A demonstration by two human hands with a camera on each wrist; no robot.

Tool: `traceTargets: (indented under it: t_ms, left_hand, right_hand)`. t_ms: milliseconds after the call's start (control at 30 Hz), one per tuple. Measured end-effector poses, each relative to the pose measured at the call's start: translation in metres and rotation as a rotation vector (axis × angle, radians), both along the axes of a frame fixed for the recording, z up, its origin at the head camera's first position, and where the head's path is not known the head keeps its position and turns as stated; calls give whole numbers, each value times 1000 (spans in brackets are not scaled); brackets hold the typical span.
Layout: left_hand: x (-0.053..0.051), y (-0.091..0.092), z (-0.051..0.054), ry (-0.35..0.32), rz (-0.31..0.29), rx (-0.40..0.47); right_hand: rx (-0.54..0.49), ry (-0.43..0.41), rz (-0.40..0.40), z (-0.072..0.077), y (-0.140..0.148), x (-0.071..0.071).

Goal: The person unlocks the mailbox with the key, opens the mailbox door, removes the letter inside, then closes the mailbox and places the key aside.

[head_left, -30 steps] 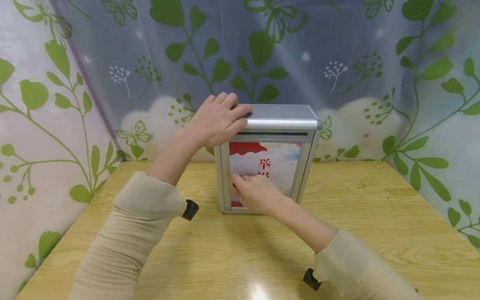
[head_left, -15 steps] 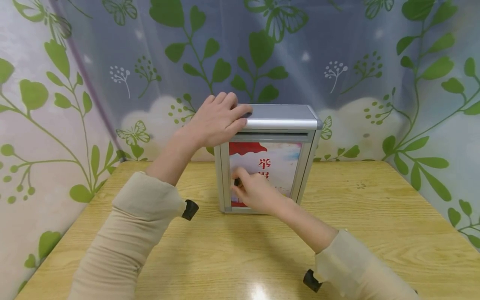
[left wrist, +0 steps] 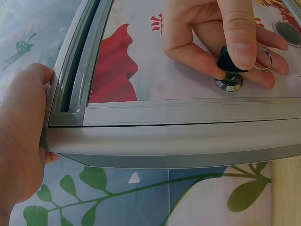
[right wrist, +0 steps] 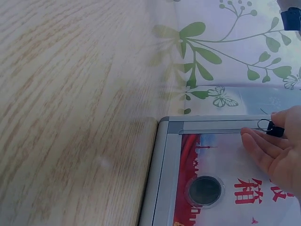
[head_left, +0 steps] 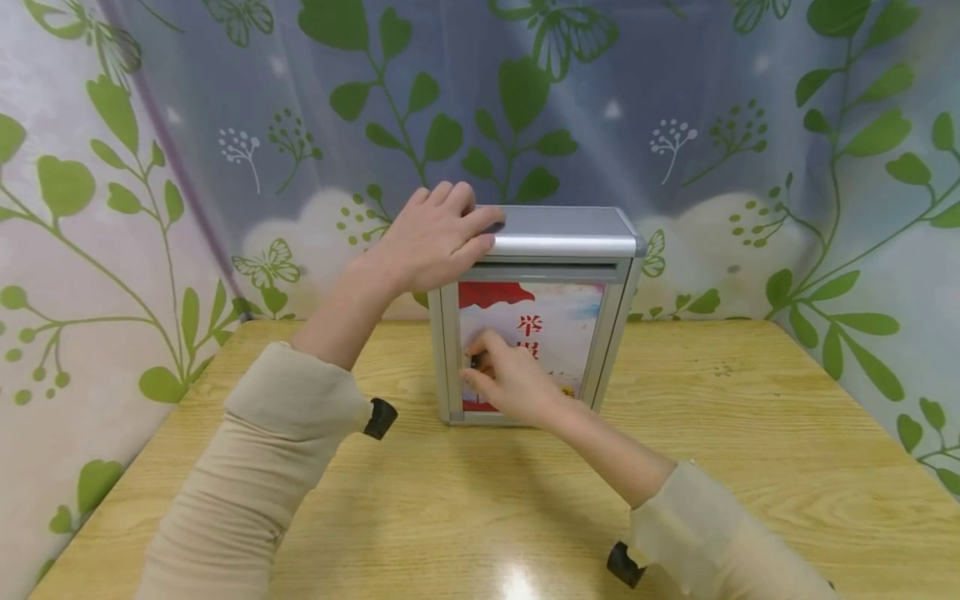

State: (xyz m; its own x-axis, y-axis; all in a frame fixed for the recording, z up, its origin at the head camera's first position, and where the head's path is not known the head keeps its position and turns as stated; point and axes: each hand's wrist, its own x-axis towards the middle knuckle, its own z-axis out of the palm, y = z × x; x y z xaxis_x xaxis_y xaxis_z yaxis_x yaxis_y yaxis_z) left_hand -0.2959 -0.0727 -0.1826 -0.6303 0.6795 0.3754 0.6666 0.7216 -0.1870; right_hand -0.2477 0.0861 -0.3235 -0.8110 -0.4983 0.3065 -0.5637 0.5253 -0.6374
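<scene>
A silver metal box (head_left: 562, 223) with a slot near its top and a red-and-white printed front panel stands upright on the table. My left hand (head_left: 431, 242) grips its top left corner, the thumb at the front edge and the fingers over the top. At the panel's left side, my right hand (head_left: 517, 383) pinches a black-headed key (left wrist: 227, 61) between thumb and index finger. The key stands in a round chrome lock (left wrist: 229, 84); its blade is hidden. From its head hangs a metal ring (left wrist: 265, 59), close to my other fingers.
The box stands on a wood-grain table (head_left: 750, 450). A dark round disc (right wrist: 205, 191) sits low on the front panel. Behind the table hangs a leaf-patterned curtain (head_left: 600, 108). Black bands (head_left: 380, 419) show at both sleeve cuffs.
My right thumb and index finger have shifted round the key, so its black head now shows between them. My left hand and the box have stayed put.
</scene>
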Motion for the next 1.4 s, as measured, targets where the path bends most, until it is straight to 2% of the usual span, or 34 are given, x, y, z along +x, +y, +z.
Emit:
traceTargets:
  t_ms: [133,333,433,600,700,933,1133,1400]
  left_hand:
    - [1,0,1,-1,1,2]
    - [0,0,2,-2,3,5]
    - [0,0,1,-1,-2,8]
    - [-1,-2,1,-8,-16,29]
    - [-1,-4,2,-19,-31,47]
    - [-1,-9,3,-66,-66,59]
    - [0,-9,3,-124,-45,75]
    - [1,-9,6,-146,-29,66]
  right_hand:
    - [-44,-63,-16,1,0,1]
    - [-60,-55,1,1,1,0]
    - [-7,23,15,2,2,0]
    - [106,211,43,4,4,-2]
    - [129,249,64,6,6,-3]
    - [167,199,126,10,10,0]
    - [159,168,163,11,14,5]
    - [176,140,196,14,21,17]
